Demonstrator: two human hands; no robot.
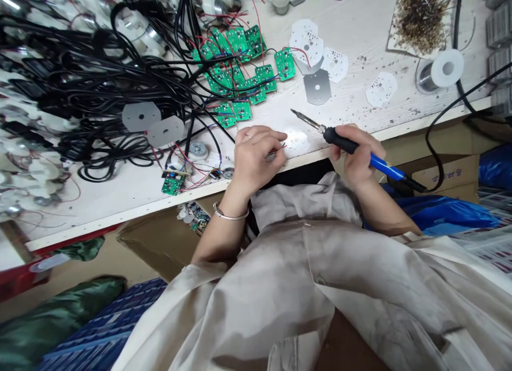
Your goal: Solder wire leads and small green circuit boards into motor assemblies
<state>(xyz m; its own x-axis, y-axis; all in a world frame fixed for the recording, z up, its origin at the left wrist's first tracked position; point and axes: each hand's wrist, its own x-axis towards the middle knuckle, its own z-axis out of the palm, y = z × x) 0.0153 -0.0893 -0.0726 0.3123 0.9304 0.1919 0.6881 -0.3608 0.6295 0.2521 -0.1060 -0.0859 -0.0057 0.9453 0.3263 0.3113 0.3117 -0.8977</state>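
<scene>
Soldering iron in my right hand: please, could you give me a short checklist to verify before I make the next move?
1. Soldering iron gripped by its handle in the right hand: ok.
2. Tip apart from the left hand: ok.
3. Tip hot: cannot tell.
4. White plate lying on the table beside the left fingertips: ok.
5. Anything pinched in the left hand held firmly: cannot tell, fingers hide it.
6. Table free of debris: not ok, dark specks lie among the plates.
</scene>
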